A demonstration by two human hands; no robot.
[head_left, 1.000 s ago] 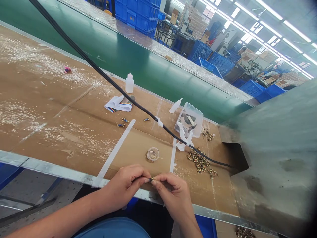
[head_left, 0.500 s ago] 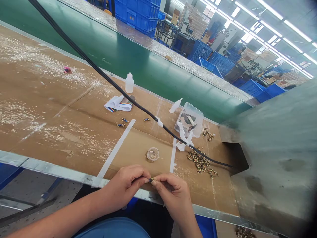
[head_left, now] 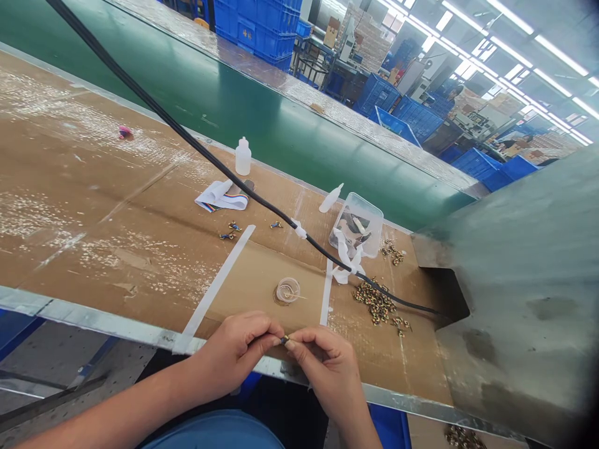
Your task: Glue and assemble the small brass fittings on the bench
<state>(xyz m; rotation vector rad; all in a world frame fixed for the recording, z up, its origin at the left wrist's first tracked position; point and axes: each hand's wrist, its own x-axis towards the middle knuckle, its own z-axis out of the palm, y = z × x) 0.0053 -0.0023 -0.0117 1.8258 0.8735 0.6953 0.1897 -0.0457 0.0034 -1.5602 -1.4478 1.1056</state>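
Observation:
Between my fingertips, over the table's front edge, is a small dark-and-yellow piece (head_left: 284, 340), mostly covered by the fingers. My left hand (head_left: 246, 343) pinches it from the left, and my right hand (head_left: 327, 358) pinches it from the right. Just beyond my hands a small clear cup (head_left: 287, 290) stands on the cardboard, a thin stick resting in it. To the right lies a pile of small dark-and-yellow pieces (head_left: 374, 302). A few small blue-and-gold figures (head_left: 228, 236) lie farther out, to the left.
A clear plastic box (head_left: 369, 215) holding tools and white cloth stands at the back right. Beyond my hands are two white bottles (head_left: 243, 157) and a folded striped cloth (head_left: 222, 196). A black cable (head_left: 196, 146) crosses over the table. A metal panel (head_left: 524, 299) rises at right.

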